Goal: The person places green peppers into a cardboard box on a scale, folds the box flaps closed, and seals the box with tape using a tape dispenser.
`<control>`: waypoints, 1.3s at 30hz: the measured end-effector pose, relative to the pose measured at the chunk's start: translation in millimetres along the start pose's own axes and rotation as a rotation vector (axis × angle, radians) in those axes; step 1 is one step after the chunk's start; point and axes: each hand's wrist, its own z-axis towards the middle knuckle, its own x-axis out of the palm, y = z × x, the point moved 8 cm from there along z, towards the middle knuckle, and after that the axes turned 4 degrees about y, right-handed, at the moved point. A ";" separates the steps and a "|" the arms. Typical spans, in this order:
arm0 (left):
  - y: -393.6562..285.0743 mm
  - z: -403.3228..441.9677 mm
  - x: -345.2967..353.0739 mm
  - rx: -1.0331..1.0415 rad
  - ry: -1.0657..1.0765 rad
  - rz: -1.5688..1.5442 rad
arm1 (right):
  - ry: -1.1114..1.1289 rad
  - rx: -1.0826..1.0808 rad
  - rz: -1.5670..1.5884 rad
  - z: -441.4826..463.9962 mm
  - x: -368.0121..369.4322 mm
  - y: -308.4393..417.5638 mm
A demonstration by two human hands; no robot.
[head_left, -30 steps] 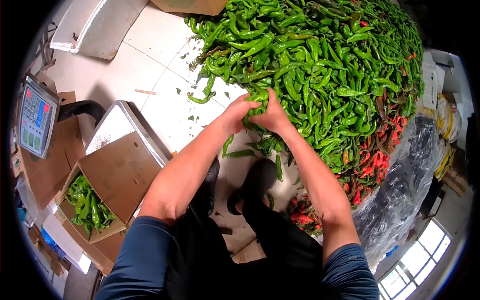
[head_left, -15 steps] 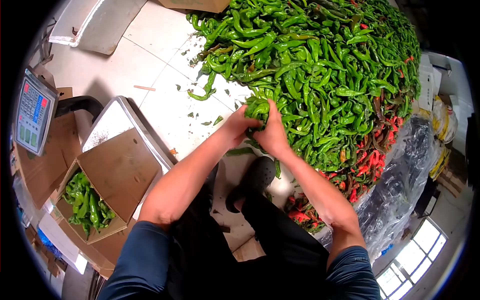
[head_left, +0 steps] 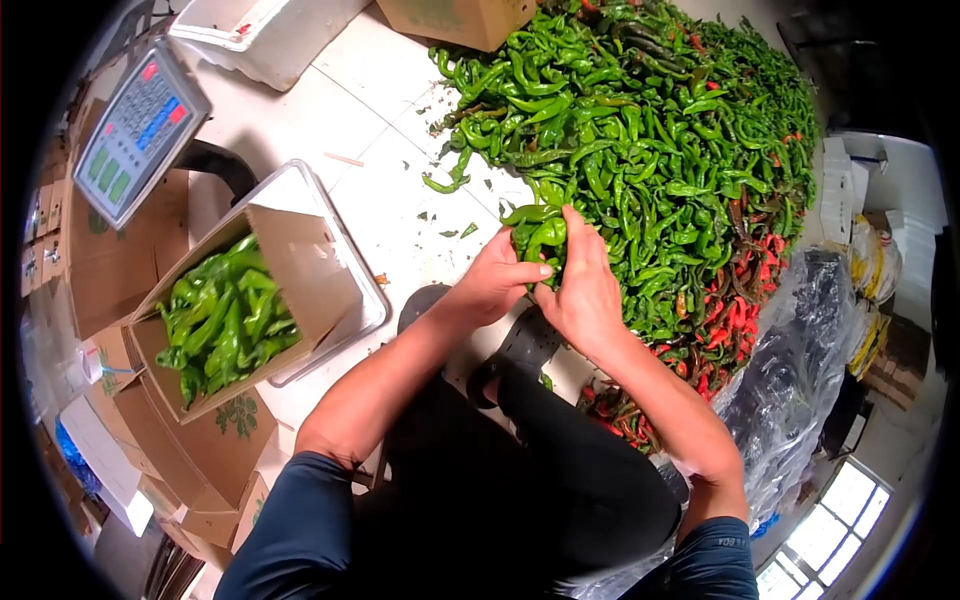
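Running between the left edge of the pepper heap [head_left: 650,160] and the open carton [head_left: 325,265], a strip of pale tiled floor [head_left: 365,85] carries leaf scraps and a thin stick [head_left: 343,159]. A cardboard box [head_left: 460,22] and a white bin [head_left: 275,55] bound that strip at its far end. On the left, the carton, partly filled with green peppers [head_left: 230,320], overlaps the scale platform [head_left: 368,305]; the tilted scale panel [head_left: 140,130] stands just beyond. Along the heap's right edge lie red peppers [head_left: 735,325], then crumpled clear plastic [head_left: 790,370].

At the heap's near edge, a bunch of green peppers [head_left: 543,238] sits between both hands, above a dark shoe [head_left: 530,340]; whether it touches the heap is hard to tell. The left hand [head_left: 492,282] closes round it from the left, thumb laid across the near side. The right hand [head_left: 585,290] cups the other side, its fingers nearly straight and pointing forward, pressed close together. The bare forearms converge from well-parted elbows, the right one bent more sharply.
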 end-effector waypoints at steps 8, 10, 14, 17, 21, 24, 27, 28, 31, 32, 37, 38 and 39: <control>-111.0 -72.6 119.7 0.256 -0.151 0.023 | -0.125 -0.200 -0.024 -37.7 -106.5 138.3; -151.5 -107.2 137.5 0.353 -0.198 0.086 | -0.196 -0.387 0.008 -44.9 -121.4 193.2; -231.3 -187.1 150.1 0.513 -0.275 0.217 | -0.172 -0.553 0.060 -47.3 -108.2 283.6; -268.7 -230.4 129.2 0.515 -0.334 0.265 | -0.094 -0.555 0.125 -36.1 -75.3 328.8; -301.4 -271.0 101.7 0.467 -0.358 0.318 | 0.039 -0.548 0.170 -21.2 -36.9 366.2; -318.1 -286.9 71.5 0.404 -0.407 0.451 | 0.090 -0.614 0.153 -7.2 -11.6 367.7; -329.0 -303.7 53.0 0.244 -0.578 0.875 | 0.100 -0.707 0.112 5.5 7.8 360.6; -331.8 -309.9 50.6 0.223 -0.622 1.033 | 0.096 -0.737 0.096 6.4 12.1 358.0; -339.8 -324.9 64.0 0.201 -0.714 1.394 | 0.101 -0.748 0.056 8.2 18.6 354.7; -338.8 -328.6 62.1 0.217 -0.722 1.405 | 0.088 -0.765 0.039 7.3 18.0 357.1; -337.2 -342.7 60.3 0.327 -0.733 1.489 | 0.084 -0.738 -0.002 7.8 17.9 359.7; -336.0 -344.4 61.5 0.354 -0.731 1.509 | 0.093 -0.737 0.002 7.5 18.1 359.0; -335.6 -345.1 65.8 0.356 -0.738 1.492 | 0.069 -0.761 -0.019 5.4 15.5 362.3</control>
